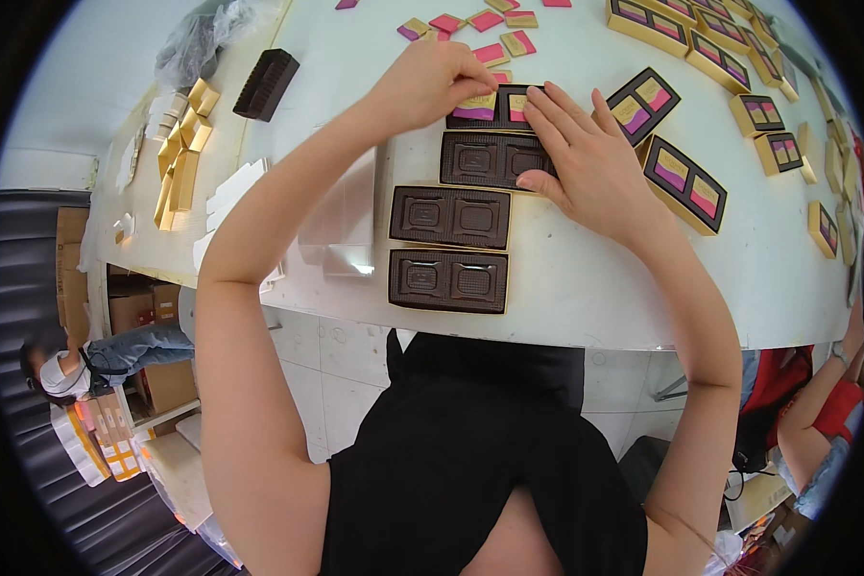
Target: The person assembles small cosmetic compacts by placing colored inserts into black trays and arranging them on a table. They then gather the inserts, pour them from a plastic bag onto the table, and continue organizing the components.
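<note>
At the far middle of the table lies a dark two-compartment tray with a gold edge [508,122]. In its left compartment sits a small gold, pink and purple packet [474,108], its upper edge pinched by the fingertips of my left hand [430,84]. A second packet [519,108] shows in the right compartment, partly under my fingers. My right hand [586,158] is spread over that end, thumb apart, resting across this tray and the empty brown tray [480,159] below it. Nearer me are two more brown trays [449,218] [448,281] with bare compartments.
Loose packets [490,54] scatter beyond my left hand. Filled boxes [684,182] stand right, with more [720,62] at far right. Left are a stack of dark trays [266,84], gold box sleeves [180,163] and clear plastic sheets [341,216]. Other people [67,370] are at both sides.
</note>
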Demonstrator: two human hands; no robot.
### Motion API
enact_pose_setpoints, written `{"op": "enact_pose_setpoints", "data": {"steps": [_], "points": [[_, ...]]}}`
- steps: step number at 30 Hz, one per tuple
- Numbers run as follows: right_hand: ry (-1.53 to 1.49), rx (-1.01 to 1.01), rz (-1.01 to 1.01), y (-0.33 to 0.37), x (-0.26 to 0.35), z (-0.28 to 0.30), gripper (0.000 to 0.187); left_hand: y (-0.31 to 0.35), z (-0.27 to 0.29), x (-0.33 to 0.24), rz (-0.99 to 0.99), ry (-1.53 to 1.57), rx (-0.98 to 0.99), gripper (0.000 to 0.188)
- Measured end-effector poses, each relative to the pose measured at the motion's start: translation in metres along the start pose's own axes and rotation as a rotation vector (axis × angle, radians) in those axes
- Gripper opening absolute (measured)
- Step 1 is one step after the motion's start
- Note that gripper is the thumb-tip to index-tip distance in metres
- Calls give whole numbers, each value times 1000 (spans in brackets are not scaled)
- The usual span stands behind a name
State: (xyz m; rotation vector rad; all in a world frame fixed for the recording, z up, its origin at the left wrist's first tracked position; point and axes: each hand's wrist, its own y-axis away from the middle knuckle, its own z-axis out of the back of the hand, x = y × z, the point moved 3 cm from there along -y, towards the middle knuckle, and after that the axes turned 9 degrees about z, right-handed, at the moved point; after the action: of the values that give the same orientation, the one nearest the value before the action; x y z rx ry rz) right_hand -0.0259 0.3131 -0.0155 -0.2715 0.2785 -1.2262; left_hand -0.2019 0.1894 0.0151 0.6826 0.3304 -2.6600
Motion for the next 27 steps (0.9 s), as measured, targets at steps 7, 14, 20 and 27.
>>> {"op": "enact_pose_setpoints", "data": {"steps": [7,14,20,27], "points": [[1,10,-16,-2,1,1,70,31,-6,-18,62,-126,-200,21],[0,24,-21,-2,2,0,69,67,-20,-43,-9,-633,57,65],[0,20,-18,-1,1,4,71,-8,35,21,214,-236,-55,24],[-55,119,-50,-2,1,4,68,-72,37,128,252,-281,-262,38]]}}
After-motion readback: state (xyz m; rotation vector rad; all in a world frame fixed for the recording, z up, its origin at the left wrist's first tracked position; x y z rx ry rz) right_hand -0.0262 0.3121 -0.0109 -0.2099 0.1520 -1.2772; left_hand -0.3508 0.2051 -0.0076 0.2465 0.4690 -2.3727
